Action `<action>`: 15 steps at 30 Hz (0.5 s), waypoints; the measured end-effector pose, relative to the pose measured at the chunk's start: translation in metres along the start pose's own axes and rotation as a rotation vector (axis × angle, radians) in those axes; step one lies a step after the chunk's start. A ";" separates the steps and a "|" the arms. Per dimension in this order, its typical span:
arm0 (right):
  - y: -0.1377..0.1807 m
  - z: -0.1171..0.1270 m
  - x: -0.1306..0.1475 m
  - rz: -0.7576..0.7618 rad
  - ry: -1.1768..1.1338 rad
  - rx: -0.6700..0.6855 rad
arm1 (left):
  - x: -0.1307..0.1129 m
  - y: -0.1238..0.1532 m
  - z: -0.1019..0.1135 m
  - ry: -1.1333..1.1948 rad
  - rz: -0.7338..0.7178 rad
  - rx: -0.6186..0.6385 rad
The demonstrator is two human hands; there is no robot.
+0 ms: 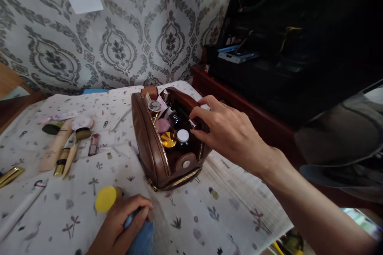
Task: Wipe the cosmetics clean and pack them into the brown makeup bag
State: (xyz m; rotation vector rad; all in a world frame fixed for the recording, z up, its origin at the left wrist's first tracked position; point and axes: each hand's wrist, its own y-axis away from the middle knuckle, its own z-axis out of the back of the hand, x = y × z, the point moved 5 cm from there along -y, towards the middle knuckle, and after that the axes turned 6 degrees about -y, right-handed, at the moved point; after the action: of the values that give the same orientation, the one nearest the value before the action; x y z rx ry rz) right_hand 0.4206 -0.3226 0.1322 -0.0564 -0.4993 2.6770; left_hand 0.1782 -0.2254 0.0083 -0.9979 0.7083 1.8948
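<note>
A brown leather cosmetic bag (149,143) stands unzipped on the patterned cloth, packed with small bottles, jars and tubes. My right hand (230,131) reaches over the bag's right rim, fingers curled around a dark slim item (191,121) inside the bag. My left hand (119,223) rests at the near edge, wrapped around a blue item (140,235) beside a yellow cap (106,198).
Loose cosmetics lie on the white patterned cloth (209,207) at the left: a brush (74,147), a beige tube (55,147), gold lipsticks (61,161), a red stick (93,144). A dark wooden cabinet (239,95) stands right of the table. Patterned wallpaper lies behind.
</note>
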 end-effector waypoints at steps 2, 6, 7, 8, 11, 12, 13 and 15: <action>0.000 0.000 0.001 0.008 0.022 0.000 | 0.001 0.000 -0.001 -0.006 -0.014 0.008; -0.002 0.001 0.003 0.042 0.067 0.003 | 0.005 -0.003 -0.001 -0.042 -0.043 0.042; -0.002 0.001 0.004 0.045 0.077 0.015 | 0.006 -0.004 -0.001 -0.055 -0.057 0.067; -0.003 0.000 0.004 0.043 0.085 0.030 | 0.007 -0.004 -0.002 -0.067 -0.076 0.098; -0.003 -0.001 0.003 0.033 0.087 0.053 | 0.005 -0.005 -0.002 -0.072 -0.100 0.116; -0.003 -0.002 0.003 0.036 0.080 0.044 | 0.005 -0.005 -0.002 -0.062 -0.085 0.090; -0.002 -0.002 0.003 0.042 0.066 0.028 | 0.005 -0.004 -0.001 -0.052 -0.063 0.058; 0.001 -0.002 0.001 0.051 0.015 -0.023 | 0.004 -0.003 -0.001 -0.040 -0.026 0.021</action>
State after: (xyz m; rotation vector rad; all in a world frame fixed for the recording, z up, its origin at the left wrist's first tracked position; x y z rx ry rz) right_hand 0.4197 -0.3222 0.1301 -0.0968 -0.5304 2.7182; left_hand 0.1799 -0.2232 0.0035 -0.9496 0.6870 1.8758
